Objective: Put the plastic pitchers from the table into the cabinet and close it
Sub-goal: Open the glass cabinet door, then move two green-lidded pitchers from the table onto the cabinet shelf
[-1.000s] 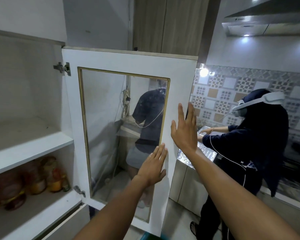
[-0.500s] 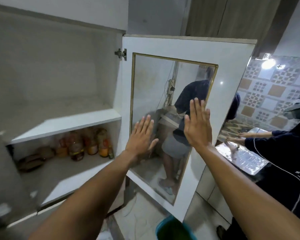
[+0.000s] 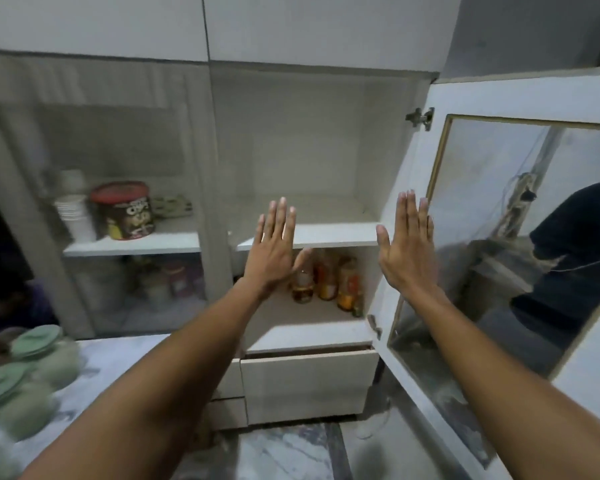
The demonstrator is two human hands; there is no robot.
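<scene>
The white cabinet stands open, its glass door swung out to the right. Its upper shelf is bare; the lower shelf holds several bottles. My left hand is raised flat with fingers spread in front of the shelf edge, holding nothing. My right hand is raised the same way, near the hinge side of the door, also empty. Two pale green pitchers with green lids sit blurred on the marbled table at the lower left.
Behind a shut glass door on the left are a red-lidded tin and stacked white cups. A drawer below the open compartment is slightly pulled out. The open door's glass reflects a person.
My view has swung left from the open door to the cabinet interior and table. Both hands have come off the door glass and now hover in front of the shelves.
</scene>
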